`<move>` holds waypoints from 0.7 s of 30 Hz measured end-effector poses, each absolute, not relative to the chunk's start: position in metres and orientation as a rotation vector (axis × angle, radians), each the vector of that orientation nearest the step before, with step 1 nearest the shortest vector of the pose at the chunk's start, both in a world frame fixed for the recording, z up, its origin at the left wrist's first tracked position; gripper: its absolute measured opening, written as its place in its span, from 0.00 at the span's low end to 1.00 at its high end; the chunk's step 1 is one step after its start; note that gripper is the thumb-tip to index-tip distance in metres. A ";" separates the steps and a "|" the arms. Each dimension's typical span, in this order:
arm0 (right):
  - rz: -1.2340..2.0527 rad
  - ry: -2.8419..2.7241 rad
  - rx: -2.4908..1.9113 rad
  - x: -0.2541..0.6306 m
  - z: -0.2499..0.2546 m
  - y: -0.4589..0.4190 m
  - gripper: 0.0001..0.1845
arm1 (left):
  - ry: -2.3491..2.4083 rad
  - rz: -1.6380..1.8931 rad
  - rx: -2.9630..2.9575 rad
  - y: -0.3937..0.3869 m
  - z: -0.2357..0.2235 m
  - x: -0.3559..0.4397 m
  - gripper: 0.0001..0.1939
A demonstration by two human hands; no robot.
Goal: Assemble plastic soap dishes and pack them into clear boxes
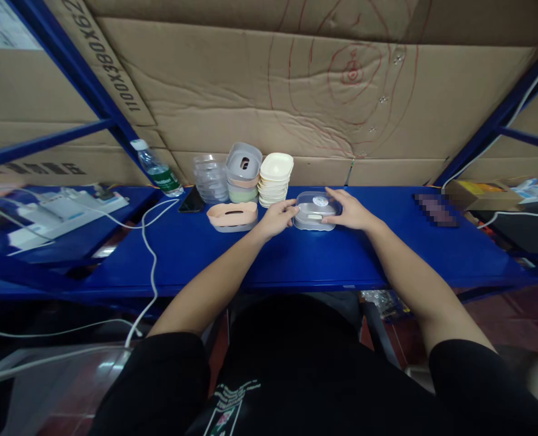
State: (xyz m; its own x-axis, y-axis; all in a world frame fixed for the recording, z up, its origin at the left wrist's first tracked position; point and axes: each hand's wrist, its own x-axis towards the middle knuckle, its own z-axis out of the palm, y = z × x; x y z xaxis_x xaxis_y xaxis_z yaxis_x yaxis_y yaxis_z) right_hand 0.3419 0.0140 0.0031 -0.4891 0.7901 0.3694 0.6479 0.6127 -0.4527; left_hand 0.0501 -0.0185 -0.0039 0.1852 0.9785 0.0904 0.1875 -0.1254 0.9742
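Observation:
A small clear-lidded plastic box [315, 209] with a round white label on top sits on the blue shelf, between both my hands. My left hand [278, 219] grips its left side, with the thumb and fingers at the edge. The right side is held by my right hand [351, 210], thumb at the front and fingers at the back corner. Left of my left hand lies a peach, wavy-edged cover [233, 213] over a grey piece. Behind it stand a stack of cream trays [275, 172] and a stack of grey, peach and green slotted covers [244, 166].
Clear plastic containers [209, 178] are stacked farther left, near a dark phone [191, 200] and a water bottle [159, 169]. A white cable [153, 254] hangs over the front edge. At right are a blurred-out object [436, 209] and a cardboard box [482, 195]. Cardboard backs the shelf.

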 end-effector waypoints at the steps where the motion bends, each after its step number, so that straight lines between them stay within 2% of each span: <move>1: 0.342 -2.309 -1.140 0.343 0.002 0.016 0.64 | 1.177 1.042 1.584 -0.017 -0.008 0.051 0.24; 9: 0.344 -2.366 -1.175 0.338 -0.006 0.018 0.63 | 1.274 1.029 1.911 -0.006 -0.025 0.046 0.26; 17: 0.349 -2.395 -1.175 0.336 -0.009 0.017 0.64 | 1.289 0.983 2.045 -0.011 -0.018 0.040 0.18; 21: 0.353 -2.413 -1.161 0.334 -0.010 0.017 0.64 | 1.309 0.892 2.038 -0.014 -0.014 0.040 0.18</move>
